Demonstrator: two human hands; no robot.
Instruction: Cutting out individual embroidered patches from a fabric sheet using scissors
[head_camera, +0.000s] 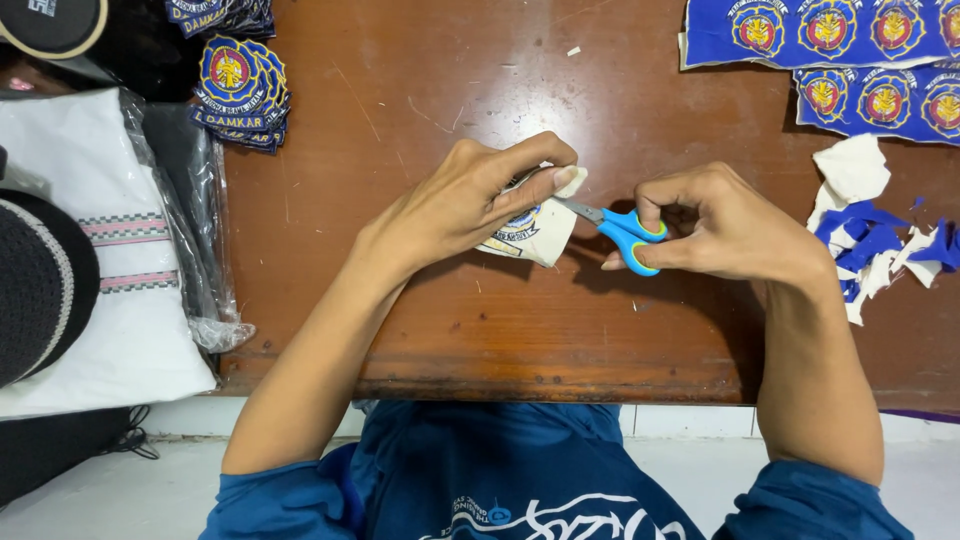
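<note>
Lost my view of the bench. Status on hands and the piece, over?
Left hand pinching embroidered patch. Right hand working blue scissors, blades at its edge. Offcuts lie right, clear of the cut.

Probably patch workshop: embroidered patches (240, 85)

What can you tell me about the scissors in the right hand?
The scissors are small, with blue plastic loop handles edged in yellow-green and short metal blades. The right hand grips the handles; the blades point left, slightly open, their tips meeting the edge of the pale fabric patch held by the left hand above the brown wooden table.
</note>
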